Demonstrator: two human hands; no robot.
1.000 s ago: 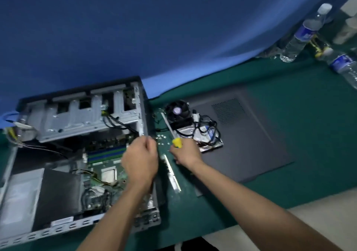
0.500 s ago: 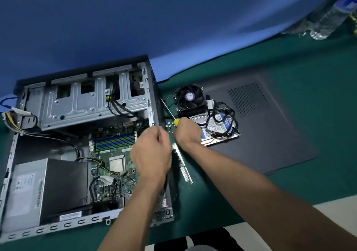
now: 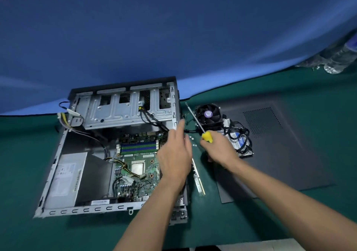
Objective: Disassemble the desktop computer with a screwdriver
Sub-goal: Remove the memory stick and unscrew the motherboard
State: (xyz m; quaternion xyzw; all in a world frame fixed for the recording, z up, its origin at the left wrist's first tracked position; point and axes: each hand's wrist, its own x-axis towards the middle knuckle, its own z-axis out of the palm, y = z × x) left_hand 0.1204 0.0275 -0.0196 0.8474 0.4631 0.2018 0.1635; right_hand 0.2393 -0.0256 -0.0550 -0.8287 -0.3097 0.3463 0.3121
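At the far left we see the open desktop computer case point(image 3: 58, 173) lying on its side on the green table cover point(image 3: 25, 154), with a loose bundle of yellow and white cables point(image 3: 64, 120) hanging out at its upper left corner. Inside it, the grey power supply point(image 3: 67, 179) sits in the lower left part, the metal drive cage point(image 3: 125, 108) runs across the top, and the green motherboard point(image 3: 135, 165) with its blue memory slots point(image 3: 138, 147) lies to the right of the power supply. Over the case's right edge we find our left hand point(image 3: 173, 158), fingers stretched out and loose, gripping nothing, their tips near the case's upright wall. Just right of it a few small screws point(image 3: 194, 145) lie on the cover, and a memory stick point(image 3: 199, 181) lies alongside the case. Next comes our right hand point(image 3: 218, 148), curled around the yellow handle of the screwdriver point(image 3: 206, 136), whose shaft slants up and left with its tip in the air near the case's top right corner. Behind that hand sit the black cooler fan point(image 3: 208, 115) and a hard drive point(image 3: 238, 140) tangled in black cables, both resting on the removed dark side panel point(image 3: 280, 144). At the far right edge, blurred plastic bottles point(image 3: 336, 63) stand against the blue backdrop point(image 3: 173, 28).
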